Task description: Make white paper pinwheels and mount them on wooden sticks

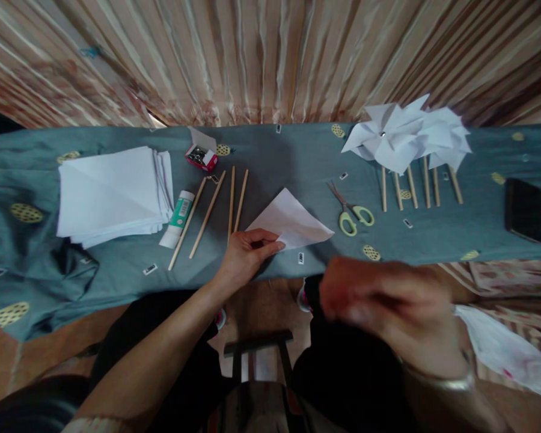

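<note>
My left hand (247, 252) pinches the near edge of a white sheet of paper (291, 216), which looks folded into a triangle and lies on the cloth-covered table. Raised close to the camera, my right hand (383, 300) is blurred, with its fingers curled; whether it holds anything is hidden. Scissors with light green handles (354, 216) rest to the right of the paper. Left of it lie several thin wooden sticks (207, 213) and a green and white glue stick (178, 218). A small open red box (202, 157) holds small metal pieces.
A stack of white paper (110, 192) lies at the left. White paper pinwheels (390, 135) on wooden sticks are grouped at the back right. A dark phone (523, 207) sits near the right end of the table. Behind hangs a striped curtain (270, 60).
</note>
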A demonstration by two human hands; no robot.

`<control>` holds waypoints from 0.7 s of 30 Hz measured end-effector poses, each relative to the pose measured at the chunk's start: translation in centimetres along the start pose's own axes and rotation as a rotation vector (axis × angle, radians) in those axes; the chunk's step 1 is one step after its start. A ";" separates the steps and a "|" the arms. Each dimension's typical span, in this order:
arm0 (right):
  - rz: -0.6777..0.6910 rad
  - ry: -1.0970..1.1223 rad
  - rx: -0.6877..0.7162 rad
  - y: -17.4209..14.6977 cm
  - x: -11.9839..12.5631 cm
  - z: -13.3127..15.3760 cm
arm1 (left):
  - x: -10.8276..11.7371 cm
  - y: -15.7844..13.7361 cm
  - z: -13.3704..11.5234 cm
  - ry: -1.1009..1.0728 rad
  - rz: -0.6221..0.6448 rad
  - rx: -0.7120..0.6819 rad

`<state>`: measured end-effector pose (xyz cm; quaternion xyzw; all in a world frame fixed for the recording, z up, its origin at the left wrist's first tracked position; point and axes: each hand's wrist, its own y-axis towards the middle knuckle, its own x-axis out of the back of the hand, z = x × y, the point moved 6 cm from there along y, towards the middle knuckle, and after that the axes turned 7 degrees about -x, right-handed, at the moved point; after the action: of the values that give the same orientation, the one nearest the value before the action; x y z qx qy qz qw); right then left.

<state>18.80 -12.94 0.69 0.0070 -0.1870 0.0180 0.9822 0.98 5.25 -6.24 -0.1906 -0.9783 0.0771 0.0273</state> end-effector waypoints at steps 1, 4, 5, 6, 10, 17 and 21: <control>-0.051 -0.067 -0.033 4.3 0.3 -0.4 | 0.0 0.0 -0.1 0.014 0.007 -0.004; -0.161 -0.305 -0.068 13.1 0.7 -0.8 | -0.2 -0.1 -0.3 0.056 0.034 -0.055; -0.124 -0.341 -0.040 14.4 0.3 -0.7 | -0.3 -0.1 -0.4 0.060 0.042 -0.077; -0.072 -0.359 -0.021 14.9 -0.1 -0.7 | -0.3 -0.1 -0.5 0.060 0.051 -0.095; 0.067 -0.360 0.000 13.5 -1.3 -1.3 | -0.5 -0.2 -0.4 0.058 0.075 -0.120; -0.010 -0.195 -0.151 14.2 -0.8 -3.5 | -0.1 -0.2 -1.0 0.036 0.084 -0.143; -0.033 -0.116 -0.196 14.5 -0.8 -3.9 | 0.0 -0.2 -1.2 0.083 0.085 -0.172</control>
<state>18.92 1.56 -3.19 -0.0849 -0.2441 -0.0168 0.9659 0.98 5.24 -5.01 -0.2367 -0.9703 -0.0140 0.0481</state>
